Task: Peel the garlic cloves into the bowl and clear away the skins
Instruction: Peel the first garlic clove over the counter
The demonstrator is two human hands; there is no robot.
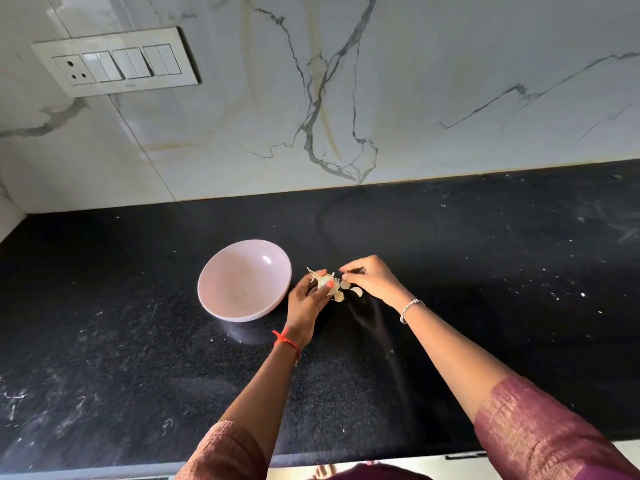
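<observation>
Two sleeves lie nearest. The left hand grips one garlic bulb just right of the one bowl, which looks empty. The right hand pinches a scrap beside the bulb. Three pale pieces lie on the bench; whether cloves or skins cannot be told. Peeling appears barely begun; clearing remains.

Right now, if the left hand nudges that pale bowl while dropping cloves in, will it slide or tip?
The bowl looks empty, so probably light; on the glossy black counter it would likely slide. Its rounded wall curves in underneath, so a push on the rim might rock it. The left hand, gripping the garlic bulb, is close beside it.
</observation>
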